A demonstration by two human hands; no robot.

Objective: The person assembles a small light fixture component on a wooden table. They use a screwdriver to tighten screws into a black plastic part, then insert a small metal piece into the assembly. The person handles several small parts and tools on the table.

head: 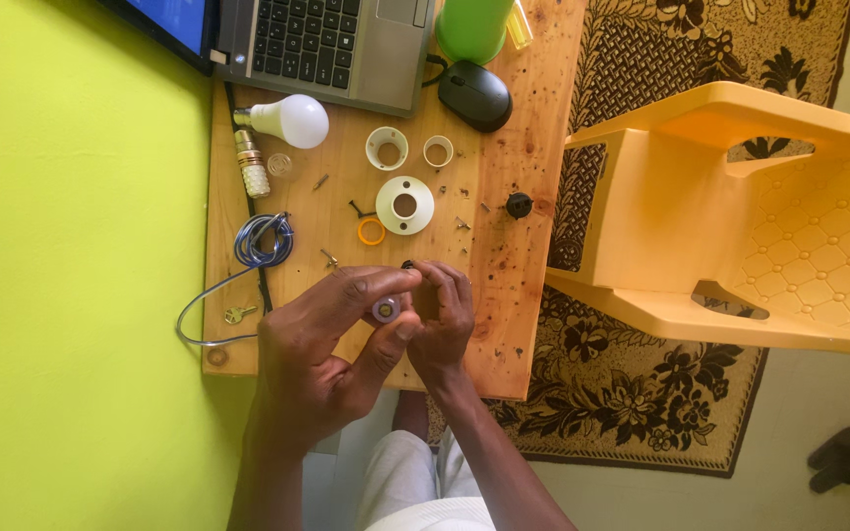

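Observation:
My left hand [322,344] pinches a small round grey-white lamp-holder part [386,310] between thumb and forefinger above the near end of the wooden table [504,265]. My right hand [445,315] is curled beside it, fingertips touching the same part and a small dark piece [408,264]. Further out lie a white round base plate [404,205], two white rings [387,147] [438,150], an orange ring [371,231] and loose screws [330,259].
A white bulb [290,120], a small corn-shaped bulb [251,167], a coiled blue-grey cable [263,241], a key [238,315], a black knob [518,205], a laptop [332,44], a black mouse [476,94] and a green cup [471,28] share the table. A yellow plastic chair [740,216] stands to the right on patterned carpet.

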